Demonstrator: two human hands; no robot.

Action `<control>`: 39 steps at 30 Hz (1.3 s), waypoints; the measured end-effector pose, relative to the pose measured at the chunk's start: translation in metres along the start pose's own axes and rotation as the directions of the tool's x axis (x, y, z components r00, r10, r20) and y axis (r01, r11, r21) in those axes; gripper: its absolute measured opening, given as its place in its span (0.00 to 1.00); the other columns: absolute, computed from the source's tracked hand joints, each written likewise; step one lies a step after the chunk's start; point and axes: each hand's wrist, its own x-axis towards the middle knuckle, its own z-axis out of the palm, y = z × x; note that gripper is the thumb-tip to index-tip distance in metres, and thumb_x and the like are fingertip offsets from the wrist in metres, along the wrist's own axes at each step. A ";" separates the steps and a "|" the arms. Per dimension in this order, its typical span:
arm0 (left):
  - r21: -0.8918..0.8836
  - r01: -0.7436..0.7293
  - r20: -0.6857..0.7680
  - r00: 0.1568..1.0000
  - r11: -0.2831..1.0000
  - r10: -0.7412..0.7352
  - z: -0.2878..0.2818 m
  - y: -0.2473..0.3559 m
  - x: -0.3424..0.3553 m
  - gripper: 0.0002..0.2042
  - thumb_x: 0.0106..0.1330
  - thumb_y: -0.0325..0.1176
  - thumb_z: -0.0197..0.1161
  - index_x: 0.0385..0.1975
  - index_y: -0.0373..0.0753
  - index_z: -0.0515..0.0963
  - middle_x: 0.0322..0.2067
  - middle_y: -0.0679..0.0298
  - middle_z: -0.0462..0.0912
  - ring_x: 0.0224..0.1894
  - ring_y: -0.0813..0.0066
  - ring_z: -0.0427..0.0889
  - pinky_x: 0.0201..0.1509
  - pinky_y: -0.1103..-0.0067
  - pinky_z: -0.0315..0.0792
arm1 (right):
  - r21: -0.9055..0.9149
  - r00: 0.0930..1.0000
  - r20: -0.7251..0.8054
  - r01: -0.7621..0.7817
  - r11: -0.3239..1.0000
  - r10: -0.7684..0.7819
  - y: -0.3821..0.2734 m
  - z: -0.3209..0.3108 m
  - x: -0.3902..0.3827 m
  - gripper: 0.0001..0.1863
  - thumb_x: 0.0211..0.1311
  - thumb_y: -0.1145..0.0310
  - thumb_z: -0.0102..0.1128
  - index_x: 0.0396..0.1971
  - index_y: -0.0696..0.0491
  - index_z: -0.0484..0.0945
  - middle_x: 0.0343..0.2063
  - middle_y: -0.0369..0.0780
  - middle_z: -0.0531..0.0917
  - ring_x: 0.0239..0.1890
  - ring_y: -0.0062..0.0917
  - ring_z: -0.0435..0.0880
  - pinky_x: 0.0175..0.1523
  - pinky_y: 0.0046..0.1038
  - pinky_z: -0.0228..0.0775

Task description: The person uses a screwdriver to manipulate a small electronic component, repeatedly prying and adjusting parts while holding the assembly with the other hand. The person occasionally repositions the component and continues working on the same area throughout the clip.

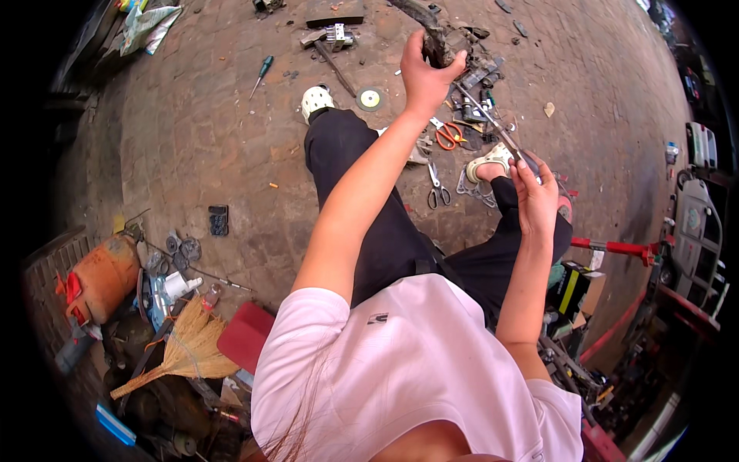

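So the main thing here is a dark, curved, grimy-looking part (431,35), maybe rubber or greasy metal, held up over the brick paving. The left hand (426,73) is wrapped tight around its lower end, arm stretched almost straight out in front of the person. A thin metal rod (493,123), shiny and straight, runs diagonally from that part down toward the right hand (535,196), which is pinching the rod's near end between fingers and thumb, elbow bent and forearm pointing up.

Right below the rod, on the ground, there's a pair of orange-handled scissors (448,136) and some steel pliers (437,189) lying near the person's sandalled foot (489,162). The other foot, in a white perforated clog (315,100), sits beside a small round grinding disc (370,98). Further left there's a green-handled screwdriver (262,73).

Off at the lower left it's a pile of junk: a rusty orange tank (104,277), a straw broom (185,350) with frayed bristles, and a flat red board (246,337). The paving (192,154) is worn reddish-brown brick, dusty and stained.
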 end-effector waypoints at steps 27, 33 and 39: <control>-0.061 -0.020 -0.022 1.000 0.998 0.018 -0.004 0.013 0.005 0.22 0.50 0.33 0.74 0.41 0.32 0.71 0.32 0.63 0.79 0.33 0.78 0.77 0.38 0.78 0.73 | -0.479 0.991 0.131 0.033 0.877 0.034 0.009 0.001 -0.004 0.13 0.63 0.75 0.58 0.46 0.64 0.75 0.29 0.37 0.82 0.30 0.16 0.81 0.39 0.21 0.75; 0.004 -0.077 -0.060 0.995 0.997 0.077 -0.002 0.024 0.003 0.22 0.49 0.33 0.74 0.40 0.32 0.71 0.32 0.62 0.79 0.33 0.77 0.77 0.38 0.78 0.73 | -0.744 0.939 0.115 0.297 0.599 -0.323 0.017 0.010 -0.007 0.13 0.66 0.70 0.55 0.46 0.61 0.77 0.28 0.40 0.82 0.31 0.20 0.79 0.39 0.24 0.71; -0.019 -0.051 -0.062 0.997 0.999 0.050 0.000 0.027 0.003 0.23 0.48 0.33 0.75 0.40 0.32 0.71 0.32 0.62 0.78 0.33 0.76 0.77 0.39 0.77 0.73 | -0.850 0.880 0.209 0.380 0.366 -0.428 0.009 0.003 -0.004 0.11 0.64 0.68 0.59 0.42 0.59 0.78 0.35 0.43 0.77 0.33 0.31 0.78 0.41 0.28 0.69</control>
